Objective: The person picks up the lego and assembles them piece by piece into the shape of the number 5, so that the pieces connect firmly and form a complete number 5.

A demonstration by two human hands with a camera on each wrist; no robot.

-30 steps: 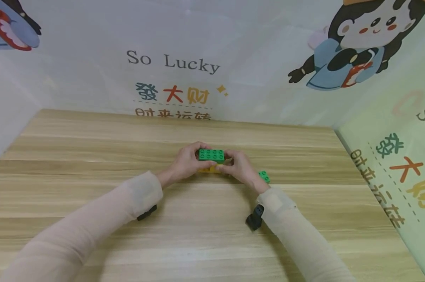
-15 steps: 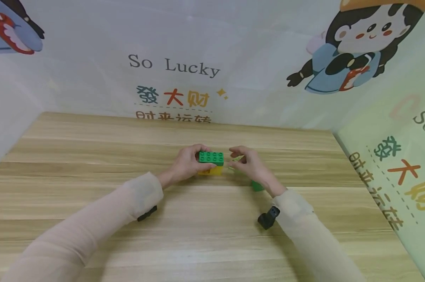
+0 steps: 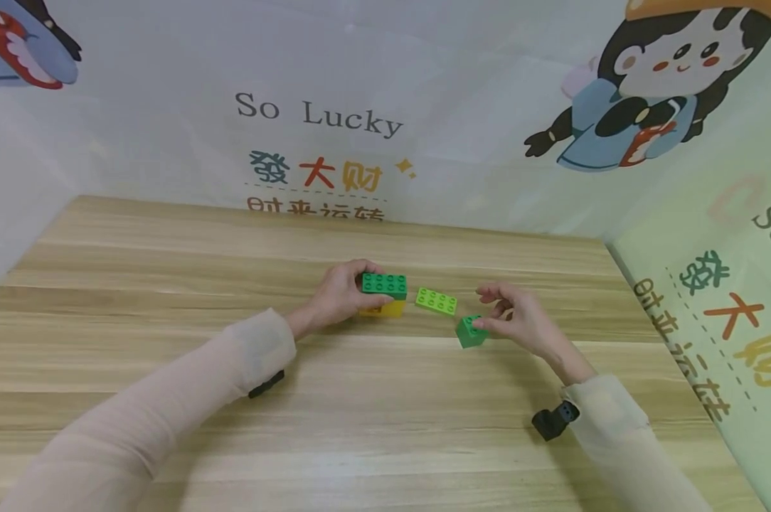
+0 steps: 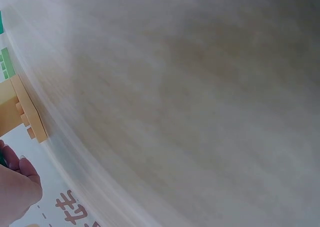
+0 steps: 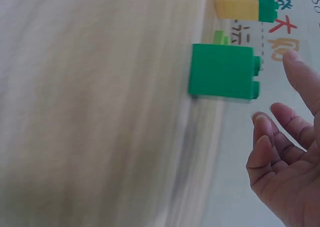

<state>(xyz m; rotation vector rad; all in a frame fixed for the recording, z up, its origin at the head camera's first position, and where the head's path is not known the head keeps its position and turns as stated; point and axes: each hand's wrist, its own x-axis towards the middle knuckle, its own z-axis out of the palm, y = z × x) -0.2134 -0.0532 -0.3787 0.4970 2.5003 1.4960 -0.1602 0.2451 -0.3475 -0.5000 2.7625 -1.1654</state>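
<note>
The long green block [image 3: 384,286] is gripped by the left hand [image 3: 339,291]: the thumb is placed along its near side, and the fingers are bent round its left end and far side. Its studs are turned upward, and it is seated on a yellow block [image 3: 395,308], which is partly covered by the left thumb. A low studded yellow part is shown joined to the yellow block in the left wrist view. To the right of this stack, a light green block [image 3: 436,301] is laid flat on the wooden table [image 3: 334,427], studs up, just beside the stack and not touched. Farther right and nearer, a small green block [image 3: 468,334] is set upright on the table. The right hand [image 3: 520,321] is positioned directly beside it; in the head view the block is overlapped by the thumb tip, but in the right wrist view a gap is seen. The right fingers are loosely bent and parted from the thumb, with nothing gripped. The table is backed by a printed sheet [image 3: 449,71].
</note>
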